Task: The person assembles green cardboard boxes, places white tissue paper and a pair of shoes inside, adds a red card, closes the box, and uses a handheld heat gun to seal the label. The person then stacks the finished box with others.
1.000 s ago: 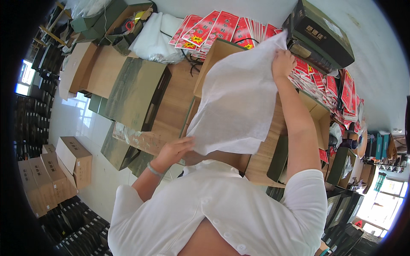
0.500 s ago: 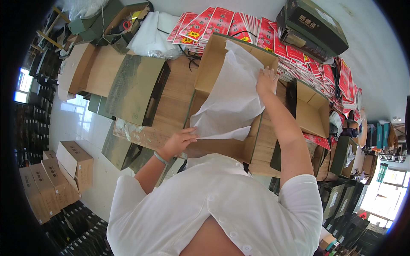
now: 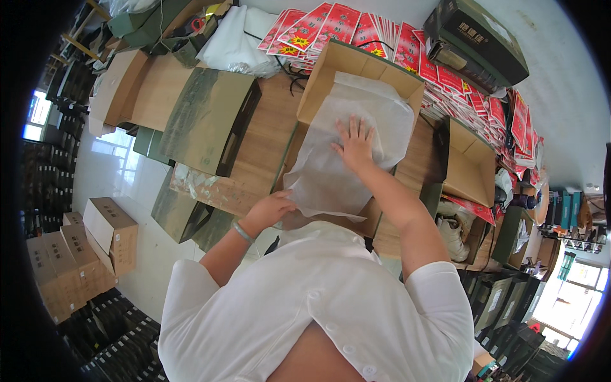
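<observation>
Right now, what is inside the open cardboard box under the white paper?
A white paper sheet lines the box and spills over its near edge. The right hand presses flat on it; the left hand holds its near edge. Anything beneath the sheet is covered.

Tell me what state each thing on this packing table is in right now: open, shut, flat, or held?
Open cardboard box: lid up, lined with paper.
White tissue paper: spread over the box, pressed flat.
Right hand: fingers spread, palm down on the paper.
Left hand: at the paper's near edge.
Second cardboard box: open.
Red printed cards: fanned out, overlapping.
Dark green box: shut, lying flat.
</observation>
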